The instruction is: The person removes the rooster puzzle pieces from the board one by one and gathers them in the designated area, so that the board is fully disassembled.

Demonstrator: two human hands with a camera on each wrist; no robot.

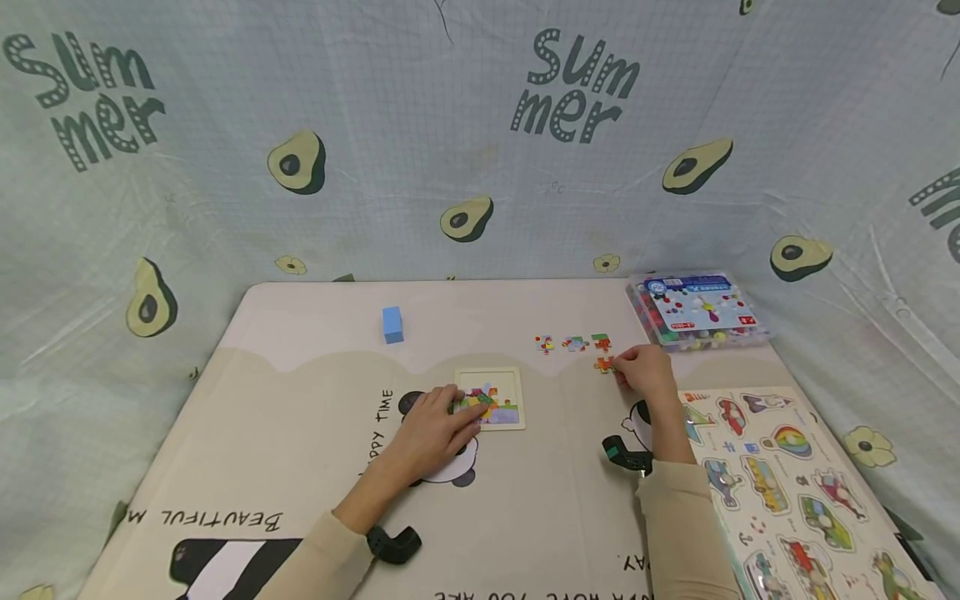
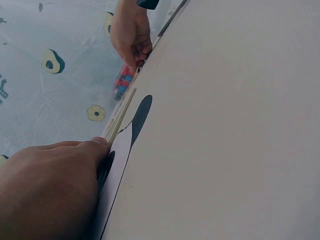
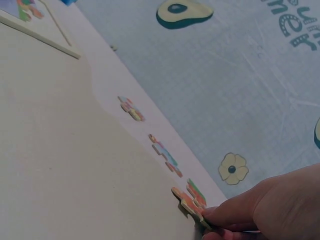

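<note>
Right hand pinches an orange-red jigsaw piece between thumb and fingers, at the near side of a green-and-red jigsaw piece. Can't tell if the two touch. Left hand rests on the square, cream-rimmed puzzle frame, fingers laid over its left side and part of the multicoloured picture; not gripping anything that I can see.

Edges: the beige-and-pink printed tablecloth meets the pale avocado-print sheet at the far edge. Pieces sit near that edge, frame sits further in. Frame's right rim faces a plain stretch of cloth running over to the pieces. More cloth on the left, out to the left edge.

Around: the pink-and-yellow jigsaw piece and the blue-and-orange jigsaw piece run left from the green-and-red one, in a spaced row. Blue rectangular block is beyond the frame, to its left, well apart.

In the way: clear plastic box with a blue-and-white label sits just beyond the right hand, to its right. Large cream board with vehicle pictures fills the near right; right sleeve covers part of its left edge in the head view.
</note>
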